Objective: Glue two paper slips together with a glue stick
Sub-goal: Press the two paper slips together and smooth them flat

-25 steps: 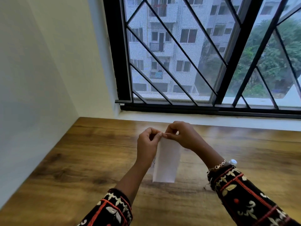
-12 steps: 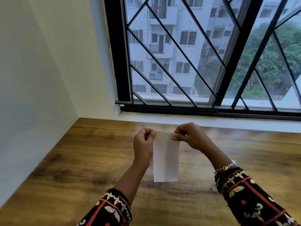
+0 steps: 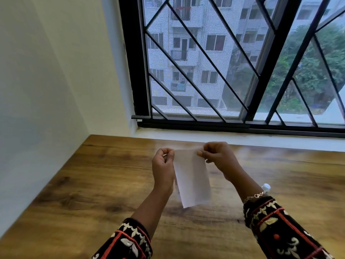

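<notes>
A white paper slip [image 3: 191, 176] hangs upright above the wooden table [image 3: 93, 184], its lower end blurred. My left hand [image 3: 162, 169] pinches its top left corner and my right hand [image 3: 218, 158] pinches its top right corner. A second layer of paper shows along the left edge behind the front one; I cannot tell whether the two are stuck together. A small white cap, perhaps the glue stick [image 3: 266, 187], peeks out behind my right wrist on the table.
A white wall [image 3: 46, 81] closes off the left side. A barred black window [image 3: 233, 71] with a white sill runs along the table's far edge. Patterned dark sleeves cover both forearms.
My hands have moved apart along the paper's top edge, from nearly touching to holding opposite corners. The paper's lower end has swung slightly to the right.
</notes>
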A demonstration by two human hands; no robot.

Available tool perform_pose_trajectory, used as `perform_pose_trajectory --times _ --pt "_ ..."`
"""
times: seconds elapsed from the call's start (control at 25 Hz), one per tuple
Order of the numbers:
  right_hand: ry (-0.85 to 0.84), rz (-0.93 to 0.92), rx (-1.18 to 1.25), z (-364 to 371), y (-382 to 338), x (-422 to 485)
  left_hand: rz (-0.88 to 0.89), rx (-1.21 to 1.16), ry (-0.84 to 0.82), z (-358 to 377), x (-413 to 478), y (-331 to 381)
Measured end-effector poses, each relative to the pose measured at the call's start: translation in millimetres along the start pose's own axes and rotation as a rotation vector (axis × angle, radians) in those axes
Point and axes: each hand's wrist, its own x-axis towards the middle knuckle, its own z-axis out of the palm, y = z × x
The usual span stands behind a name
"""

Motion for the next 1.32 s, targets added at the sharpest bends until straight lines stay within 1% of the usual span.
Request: perform_pose_trajectory --times 0.12,0.36,0.44,0.52,0.6,0.64,0.72,0.8,0.92,1.0,1.16,1.24,1.32 --pt "-0.01 0.038 0.058 7.2 4.2 -4.6 -0.021 -0.031 0.035 -0.3 2.2 -1.1" --pt "0.006 0.079 -0.013 15.4 11.1 -13.5 -0.098 -0.133 0.117 0.0 6.6 -3.7" --pt "0.002 0.074 -0.051 15.6 10.0 -14.9 -0.079 -0.102 0.108 -2.6 7.0 -1.4" --pt "-0.012 0.058 -0.136 13.5 8.1 -13.8 0.082 0.071 0.04 -8.7 11.7 4.2" --pt "-0.042 0.034 -0.239 10.8 5.2 -11.6 0.243 0.291 -0.102 -12.5 21.2 13.5" --pt "-0.063 0.022 -0.278 9.8 3.6 -10.6 0.274 0.356 -0.181 -12.6 25.5 18.6" --pt "-0.104 -0.004 -0.335 9.1 0.1 -10.4 0.279 0.385 -0.298 -11.8 29.8 26.6" --pt "-0.126 -0.025 -0.379 9.7 -3.9 -10.6 0.282 0.371 -0.332 -11.1 29.9 27.3" --pt "-0.134 -0.041 -0.41 8.6 -6.4 -9.1 0.282 0.34 -0.307 -10.0 27.4 23.4" --pt "-0.116 -0.033 -0.373 7.2 -4.7 -9.9 0.272 0.297 -0.256 -10.4 27.9 21.4" --pt "0.041 0.0 -0.213 4.4 2.8 -14.5 0.256 0.256 -0.101 -16.8 32.0 17.6" --pt "0.146 -0.002 -0.145 4.3 4.9 -16.0 0.254 0.245 -0.046 -19.2 32.7 16.4" --pt "0.216 -0.003 -0.105 4.9 5.5 -16.7 0.256 0.23 -0.011 -19.5 31.7 16.0"
